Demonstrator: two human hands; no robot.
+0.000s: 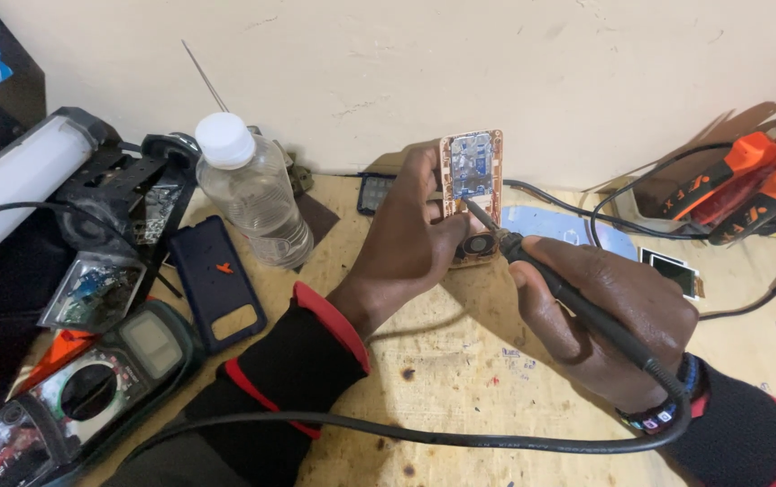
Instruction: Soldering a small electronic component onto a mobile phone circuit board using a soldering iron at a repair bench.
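Head view is showing your bench [460, 361] from above, so start at the far left, where a white tube lamp [18, 176] is leaning over a dark clamp stand [126, 194]. Below it a multimeter [81, 388] is lying face up, with a navy phone case [216, 281] just beside it and a clear plastic bottle [257, 194] with a white cap standing upright behind the case.

Moving toward the middle, your left hand [406, 243] is closing around the lower part of a small phone circuit board [471, 180], holding it upright just above the bench with its blue-grey shielded area facing you. Its fingers are clamped on the board's edges; the far side of that grip is hidden.

Next, your right hand [618, 316] is wrapping firmly around the black handle of a soldering iron [568, 298], pen-fashion, and the tip is touching the board near its middle. The iron's cable [424, 437] is trailing back across your left sleeve.

Further right, a small loose display [672, 271] is lying flat on the bench, and orange-handled tools [748, 180] are resting against the wall.

Judging by the contact, you are working mid-joint: the board is bare and out of its case, so heating is under way and reassembly is not yet done. Whether solder is flowing is too small to tell.
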